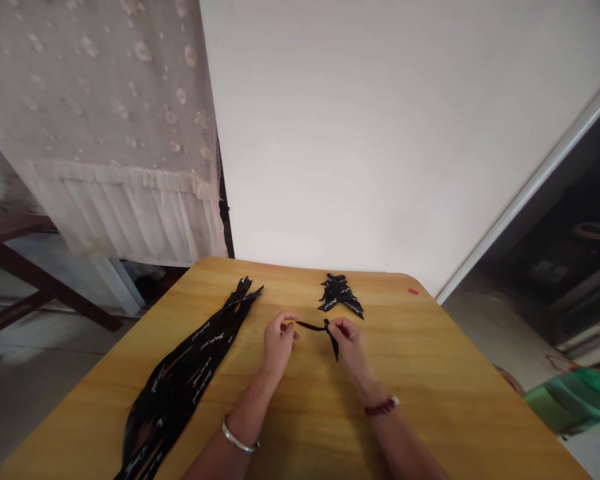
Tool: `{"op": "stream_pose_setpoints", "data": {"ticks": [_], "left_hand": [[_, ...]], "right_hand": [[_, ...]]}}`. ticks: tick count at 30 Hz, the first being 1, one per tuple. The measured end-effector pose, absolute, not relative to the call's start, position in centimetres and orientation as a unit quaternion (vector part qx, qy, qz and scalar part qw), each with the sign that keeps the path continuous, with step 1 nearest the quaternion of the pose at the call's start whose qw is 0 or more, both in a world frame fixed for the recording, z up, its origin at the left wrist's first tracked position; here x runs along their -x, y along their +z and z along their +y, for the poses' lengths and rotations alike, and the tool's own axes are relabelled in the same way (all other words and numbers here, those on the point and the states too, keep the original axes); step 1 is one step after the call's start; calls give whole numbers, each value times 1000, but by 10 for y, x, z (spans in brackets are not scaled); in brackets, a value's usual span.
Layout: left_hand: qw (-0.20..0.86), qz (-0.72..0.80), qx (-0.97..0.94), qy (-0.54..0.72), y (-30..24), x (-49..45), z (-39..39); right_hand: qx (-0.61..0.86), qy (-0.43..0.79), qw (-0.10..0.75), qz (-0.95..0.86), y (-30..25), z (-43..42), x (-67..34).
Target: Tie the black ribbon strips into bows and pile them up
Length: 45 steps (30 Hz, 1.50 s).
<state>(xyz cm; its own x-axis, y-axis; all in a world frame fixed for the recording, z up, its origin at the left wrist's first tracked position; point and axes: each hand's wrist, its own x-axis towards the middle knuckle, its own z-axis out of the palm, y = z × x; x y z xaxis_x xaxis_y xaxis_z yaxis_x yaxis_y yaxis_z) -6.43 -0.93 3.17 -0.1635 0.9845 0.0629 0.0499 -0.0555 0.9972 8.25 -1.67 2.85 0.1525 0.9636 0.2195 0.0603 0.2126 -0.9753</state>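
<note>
While pinching a short black ribbon (pixel 313 326) at both ends, gripping narrowly between thumb and fingertips of the left hand (pixel 280 343) and the right hand (pixel 344 343), keeping the strip drawn taut just above the wooden tabletop (pixel 430 373), apparently for a steady hold on it, and letting a loose tail hang from the right-hand pinch. Wearing a silver bangle (pixel 240 435) on the left wrist and a dark red bead bracelet (pixel 381 406) on the right, both sitting behind the working fingers. Lying at about 10 o'clock from the hands, a long bundle of black ribbon strips (pixel 180 380) printed in white script, stretching lengthwise and sitting apart from the hands, seemingly leaving room for them. Resting at 12 o'clock, just beyond the fingers, a small heap of short ribbon pieces (pixel 339 295). Showing at 1 o'clock, near the far corner, a small red scrap (pixel 413 291). Hanging at 11 o'clock, past the table, a lace curtain (pixel 95 127), with a white wall (pixel 380 133) rising at 12 o'clock.
</note>
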Motion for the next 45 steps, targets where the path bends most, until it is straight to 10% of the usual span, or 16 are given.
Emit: {"op": "stream_pose_setpoints", "data": {"ticks": [10,45], "left_hand": [[639,434,-426,471,35,49,-17],[737,332,-271,522,34,54,-16]], "right_hand": [[485,376,519,-596,27,-17,-78],[456,425,495,-605,21,-17,-75]]}}
